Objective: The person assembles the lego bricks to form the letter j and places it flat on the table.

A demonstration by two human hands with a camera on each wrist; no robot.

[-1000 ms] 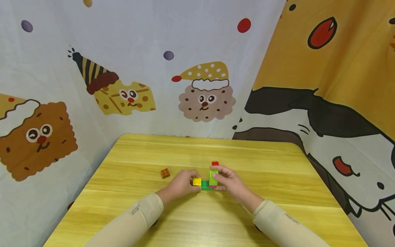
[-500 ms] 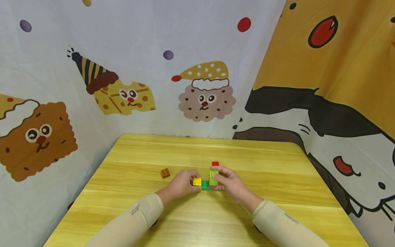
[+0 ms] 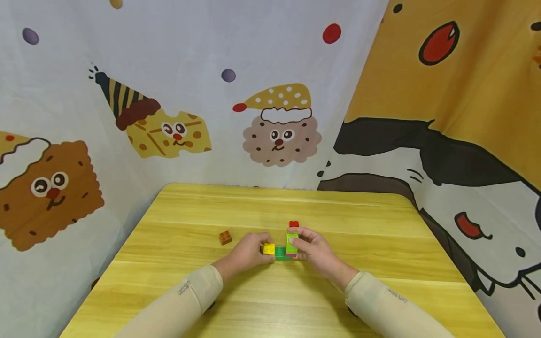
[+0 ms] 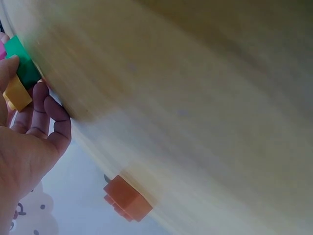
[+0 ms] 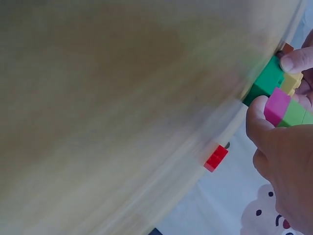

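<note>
In the head view a long green brick point(image 3: 280, 253) lies near the middle of the table. A yellow brick point(image 3: 269, 248) sits on its left end, pinched by my left hand point(image 3: 248, 252) between thumb and fingers. On the green brick's right end stands a stack with a magenta brick point(image 5: 278, 105) at the bottom and lime green bricks point(image 3: 292, 244) above it. My right hand point(image 3: 318, 251) grips this stack from the right, thumb on the near side. The right wrist view shows the left thumb point(image 5: 297, 60) along the green and yellow bricks.
A brown brick point(image 3: 225, 237) with studs up lies left of the left hand. Behind the lime stack is a red brick point(image 3: 294, 224), partly hidden by it. The wooden table point(image 3: 270, 300) meets a printed curtain point(image 3: 220, 169) at its far edge.
</note>
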